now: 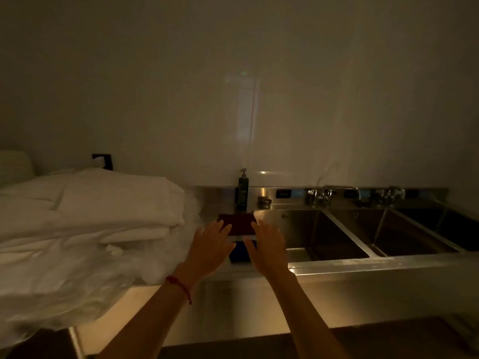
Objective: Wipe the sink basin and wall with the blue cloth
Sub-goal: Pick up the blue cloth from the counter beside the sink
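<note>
A folded blue cloth [239,252] lies on the steel drainboard just left of the sink basin [318,234]. My left hand [211,248] and my right hand [268,246] hover on either side of it with fingers spread and straight, holding nothing. A dark red cloth [237,224] lies just beyond the blue one, partly hidden by my fingers. The pale glossy wall [259,99] rises behind the sink. The light is dim.
A dark soap pump bottle [242,190] stands at the backsplash. Two faucets [329,194] [388,194] sit behind three steel basins. Stacked white linens and clear plastic [77,216] fill the counter to the left.
</note>
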